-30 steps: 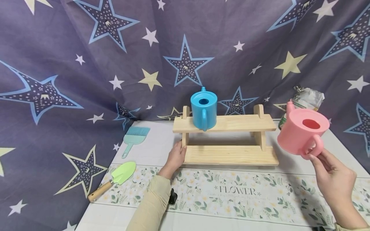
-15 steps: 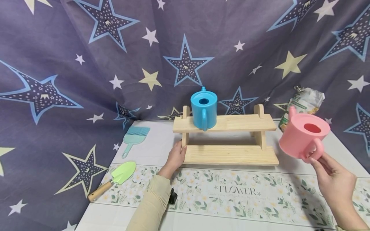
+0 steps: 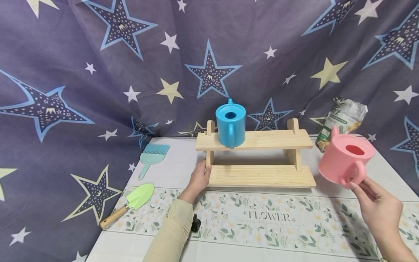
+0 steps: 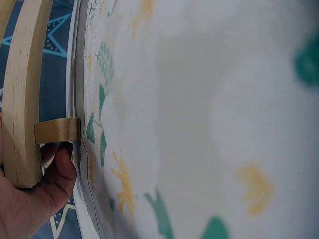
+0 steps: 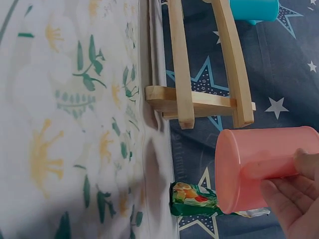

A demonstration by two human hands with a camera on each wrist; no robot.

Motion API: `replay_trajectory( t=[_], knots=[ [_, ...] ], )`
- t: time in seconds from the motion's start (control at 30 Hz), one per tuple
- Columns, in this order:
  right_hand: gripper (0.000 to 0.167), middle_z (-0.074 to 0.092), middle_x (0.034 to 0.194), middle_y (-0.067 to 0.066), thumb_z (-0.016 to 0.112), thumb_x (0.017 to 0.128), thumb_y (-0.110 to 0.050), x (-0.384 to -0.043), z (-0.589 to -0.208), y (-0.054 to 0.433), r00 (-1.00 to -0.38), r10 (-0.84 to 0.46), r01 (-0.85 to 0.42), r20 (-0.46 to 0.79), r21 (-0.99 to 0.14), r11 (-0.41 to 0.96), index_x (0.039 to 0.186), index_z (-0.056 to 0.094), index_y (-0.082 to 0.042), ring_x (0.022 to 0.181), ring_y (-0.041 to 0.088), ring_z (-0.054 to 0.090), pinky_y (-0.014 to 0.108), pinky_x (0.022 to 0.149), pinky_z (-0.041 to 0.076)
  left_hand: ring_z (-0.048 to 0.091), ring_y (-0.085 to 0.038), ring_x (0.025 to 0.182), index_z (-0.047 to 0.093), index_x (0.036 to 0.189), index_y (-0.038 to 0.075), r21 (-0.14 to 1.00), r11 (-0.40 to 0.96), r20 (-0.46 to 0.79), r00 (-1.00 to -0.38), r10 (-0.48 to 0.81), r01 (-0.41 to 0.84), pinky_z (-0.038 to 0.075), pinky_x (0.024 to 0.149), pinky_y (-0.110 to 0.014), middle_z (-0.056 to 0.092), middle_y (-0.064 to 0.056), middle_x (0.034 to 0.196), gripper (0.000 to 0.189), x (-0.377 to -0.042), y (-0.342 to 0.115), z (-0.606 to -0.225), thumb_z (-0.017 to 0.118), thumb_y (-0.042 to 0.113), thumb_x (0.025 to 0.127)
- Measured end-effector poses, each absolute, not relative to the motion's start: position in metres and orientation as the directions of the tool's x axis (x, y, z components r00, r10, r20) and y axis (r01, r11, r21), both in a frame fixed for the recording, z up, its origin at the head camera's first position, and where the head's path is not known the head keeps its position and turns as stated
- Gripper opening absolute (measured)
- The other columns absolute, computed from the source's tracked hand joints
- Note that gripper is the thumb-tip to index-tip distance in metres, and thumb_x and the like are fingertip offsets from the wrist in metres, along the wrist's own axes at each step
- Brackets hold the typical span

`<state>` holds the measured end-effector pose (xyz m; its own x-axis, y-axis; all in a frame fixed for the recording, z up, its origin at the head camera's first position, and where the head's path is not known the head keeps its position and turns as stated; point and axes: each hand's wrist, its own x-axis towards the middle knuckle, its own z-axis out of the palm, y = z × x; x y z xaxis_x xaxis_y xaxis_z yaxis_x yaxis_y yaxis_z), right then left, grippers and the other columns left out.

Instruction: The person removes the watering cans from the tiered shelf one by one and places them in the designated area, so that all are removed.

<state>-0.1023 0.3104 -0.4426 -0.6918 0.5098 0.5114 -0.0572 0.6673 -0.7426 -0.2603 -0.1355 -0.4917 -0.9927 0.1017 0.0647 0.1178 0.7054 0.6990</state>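
My left hand (image 3: pixel 198 180) holds the left end of a two-tier wooden shelf (image 3: pixel 262 176); in the left wrist view its thumb curls up by the shelf's leg (image 4: pixel 57 130). A blue watering can (image 3: pixel 226 131) stands upright on the upper board, left of its middle, spout toward the back. Beyond the shelf's right end, my right hand (image 3: pixel 379 203) pinches the handle of a pink watering can (image 3: pixel 335 162) and holds it raised and slightly tilted. In the right wrist view the pink can's round base faces the cloth, apart from the shelf.
At the left lie a teal hand broom (image 3: pixel 152 157) and a green trowel (image 3: pixel 140 196) with a wooden handle. A printed bag (image 3: pixel 347 116) stands at the back right, partly hidden by the pink can. A star-patterned curtain (image 3: pixel 255 36) hangs behind the cloth-covered table (image 3: pixel 229 251).
My right hand has lowered the pink watering can and brought it slightly rightward, uncovering more of the printed bag behind. The left hand and the shelf have stayed in place.
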Motion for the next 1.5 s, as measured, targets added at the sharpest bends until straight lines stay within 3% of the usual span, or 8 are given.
replay_trajectory(
  t=[0.07, 0.23, 0.3, 0.37, 0.47, 0.87, 1.5],
  knots=[
    [0.038, 0.061, 0.112, -0.001, 0.075, 0.086, -0.005, -0.102, -0.445, 0.311, -0.693, 0.509, -0.057, 0.511, -0.743, 0.667, 0.122, 0.065, 0.003, 0.081, -0.032, 0.045, -0.004, 0.071, 0.040, 0.045, -0.034, 0.131, 0.038, 0.147, 0.000, 0.698, 0.707, 0.066, -0.993, 0.101, 0.118, 0.035, 0.111, -0.048, 0.046, -0.019, 0.140, 0.048, -0.260, -0.136, -0.491, 0.042, 0.023, 0.105],
    [0.037, 0.053, 0.101, -0.034, 0.074, 0.086, -0.003, -0.103, -0.449, 0.314, -0.695, 0.500, -0.083, 0.516, -0.749, 0.658, 0.121, 0.065, 0.004, 0.082, -0.032, 0.045, -0.004, 0.071, 0.040, 0.045, -0.035, 0.131, 0.037, 0.147, 0.000, 0.698, 0.705, 0.075, -0.992, 0.105, 0.128, 0.035, 0.111, -0.048, 0.046, -0.019, 0.141, 0.048, -0.260, -0.137, -0.492, 0.043, 0.022, 0.105],
    [0.036, 0.058, 0.102, -0.029, 0.074, 0.086, -0.001, -0.103, -0.451, 0.314, -0.700, 0.496, -0.082, 0.514, -0.748, 0.659, 0.120, 0.065, 0.005, 0.081, -0.032, 0.045, -0.004, 0.070, 0.040, 0.045, -0.035, 0.131, 0.038, 0.147, 0.000, 0.698, 0.704, 0.079, -0.991, 0.107, 0.131, 0.035, 0.111, -0.048, 0.046, -0.019, 0.141, 0.048, -0.259, -0.137, -0.492, 0.043, 0.022, 0.105],
    [0.037, 0.066, 0.109, -0.006, 0.073, 0.086, -0.001, -0.104, -0.453, 0.314, -0.714, 0.501, -0.047, 0.490, -0.747, 0.663, 0.122, 0.064, 0.005, 0.081, -0.033, 0.042, -0.004, 0.070, 0.040, 0.045, -0.035, 0.130, 0.038, 0.146, -0.001, 0.697, 0.704, 0.085, -0.990, 0.108, 0.137, 0.036, 0.110, -0.049, 0.046, -0.020, 0.140, 0.047, -0.259, -0.137, -0.492, 0.043, 0.022, 0.105],
    [0.038, 0.062, 0.114, 0.027, 0.071, 0.088, -0.001, -0.105, -0.454, 0.313, -0.738, 0.520, 0.022, 0.430, -0.755, 0.655, 0.125, 0.062, 0.003, 0.079, -0.033, 0.039, -0.005, 0.071, 0.040, 0.046, -0.036, 0.130, 0.039, 0.146, -0.001, 0.696, 0.704, 0.093, -0.990, 0.109, 0.143, 0.036, 0.110, -0.049, 0.046, -0.020, 0.140, 0.047, -0.259, -0.138, -0.493, 0.044, 0.022, 0.105],
    [0.041, 0.062, 0.117, 0.026, 0.071, 0.091, -0.009, -0.106, -0.463, 0.318, -0.785, 0.552, 0.151, 0.280, -0.778, 0.609, 0.130, 0.061, -0.001, 0.073, -0.031, 0.038, -0.004, 0.063, 0.042, 0.046, -0.035, 0.130, 0.039, 0.146, 0.001, 0.701, 0.700, 0.093, -0.990, 0.104, 0.139, 0.036, 0.110, -0.049, 0.047, -0.019, 0.140, 0.047, -0.259, -0.138, -0.492, 0.044, 0.022, 0.105],
    [0.041, 0.063, 0.113, 0.030, 0.069, 0.090, -0.006, -0.105, -0.475, 0.322, -0.837, 0.488, 0.179, 0.250, -0.716, 0.674, 0.128, 0.059, 0.006, 0.069, -0.031, 0.030, -0.002, 0.053, 0.039, 0.046, -0.037, 0.129, 0.041, 0.145, -0.001, 0.702, 0.696, 0.104, -0.988, 0.110, 0.152, 0.037, 0.109, -0.051, 0.047, -0.020, 0.139, 0.045, -0.260, -0.137, -0.493, 0.046, 0.019, 0.104]
  ],
)
